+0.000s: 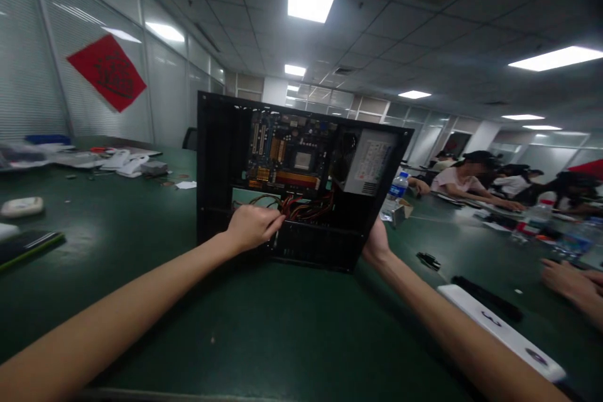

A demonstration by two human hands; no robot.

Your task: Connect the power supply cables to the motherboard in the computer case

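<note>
A black computer case (pixel 306 248) stands tilted in front of me, its open side facing me. Inside it a motherboard (pixel 288 151) sits at the upper middle, and a silver power supply (pixel 370 162) fills the upper right. Red, yellow and black cables (pixel 306 208) hang bunched below the board. My left hand (pixel 254 226) is closed at the lower crossbar of the case, right beside the cables; its fingertips are partly hidden. My right hand (pixel 377 242) grips the lower right side of the case, with its fingers out of sight behind it.
The green table (pixel 292 333) carries a white power strip (pixel 502 330) at right, near a black strip-shaped object (pixel 487 297). A water bottle (pixel 399 185) stands behind the case. Plastic bags (pixel 125 162) and a white mouse-like object (pixel 22 207) lie at left. Another person's hands (pixel 572 282) rest at far right.
</note>
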